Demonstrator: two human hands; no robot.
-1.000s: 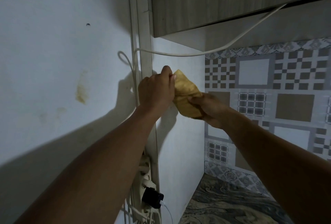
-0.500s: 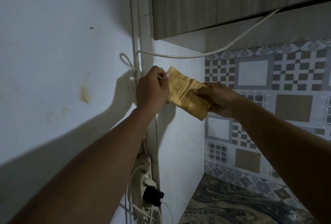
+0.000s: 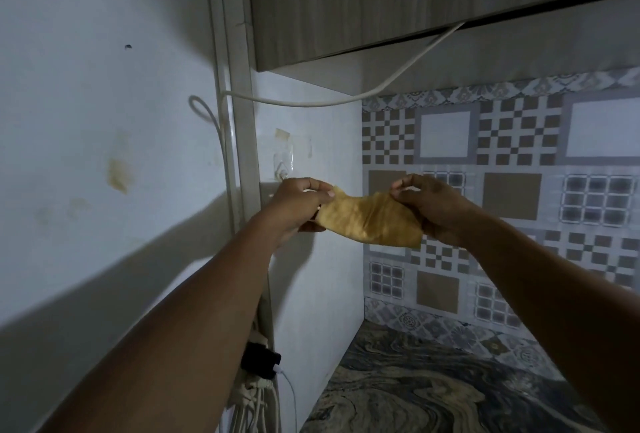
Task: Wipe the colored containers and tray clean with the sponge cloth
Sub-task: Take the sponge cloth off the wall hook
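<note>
Sponge cloth (image 3: 370, 223) pinched between left hand (image 3: 298, 209) and right hand (image 3: 434, 211).

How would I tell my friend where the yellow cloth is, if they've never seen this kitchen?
Find the big wooden cabinet up top, then look below it, where the white wall meets the patterned tiles. There the left hand and right hand pinch the sponge cloth stretched between them. It is the only yellow, floppy thing there.

Left hand (image 3: 297, 213), right hand (image 3: 437, 211): pinch grips
</note>
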